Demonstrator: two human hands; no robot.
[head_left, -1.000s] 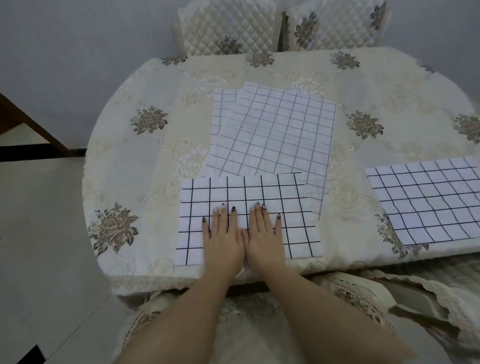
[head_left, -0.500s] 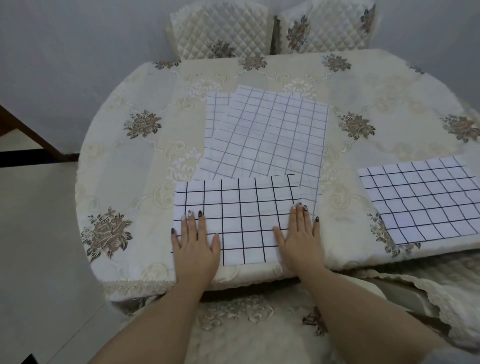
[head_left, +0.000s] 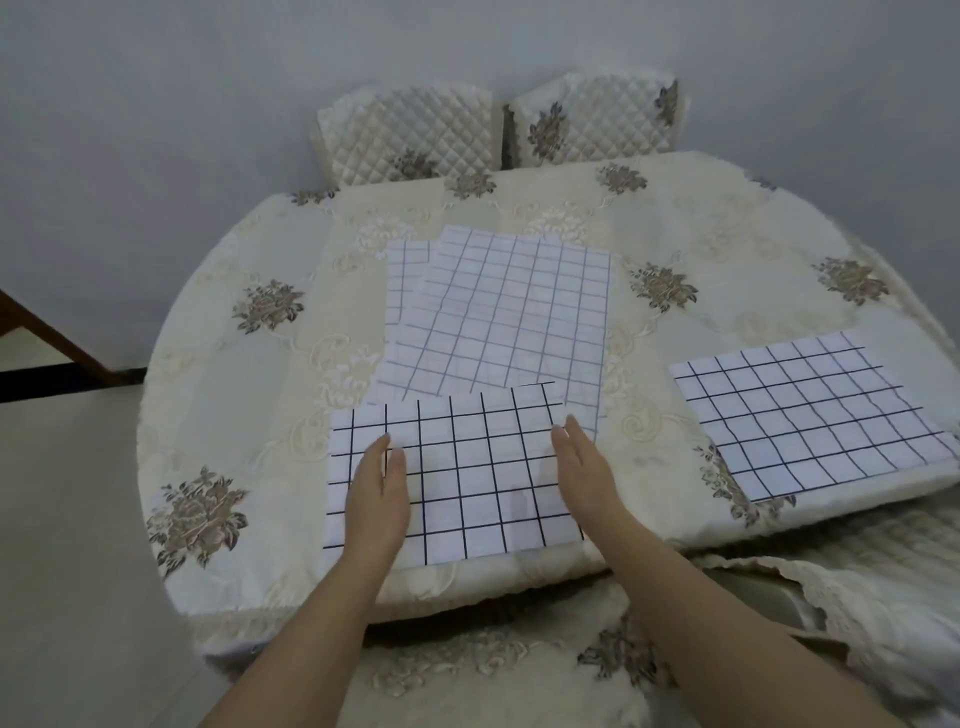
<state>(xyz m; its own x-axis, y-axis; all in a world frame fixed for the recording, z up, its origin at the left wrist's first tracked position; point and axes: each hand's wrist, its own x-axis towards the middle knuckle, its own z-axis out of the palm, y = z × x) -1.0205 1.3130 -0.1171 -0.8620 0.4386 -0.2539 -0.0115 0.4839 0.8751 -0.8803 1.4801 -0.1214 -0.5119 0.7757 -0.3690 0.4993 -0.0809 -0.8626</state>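
A folded white cloth with a black grid (head_left: 467, 467) lies flat at the near edge of the round table (head_left: 249, 374). My left hand (head_left: 376, 499) is over its left part, fingers straight, turned on its side with the palm facing inward. My right hand (head_left: 584, 478) is over its right part in the same pose, palm facing the left hand. Both hands hold nothing. Whether they touch the cloth I cannot tell.
Larger grid cloths (head_left: 509, 317) lie spread behind the folded one, overlapping. Another folded grid cloth (head_left: 810, 410) sits at the table's right edge. Two quilted chair backs (head_left: 410, 135) stand behind the table against the wall. A floral tablecloth covers the table.
My hands slid apart from the cloth's middle to its sides, then lifted and turned from palms-down to edge-on with palms facing each other. The camera view shifted slightly.
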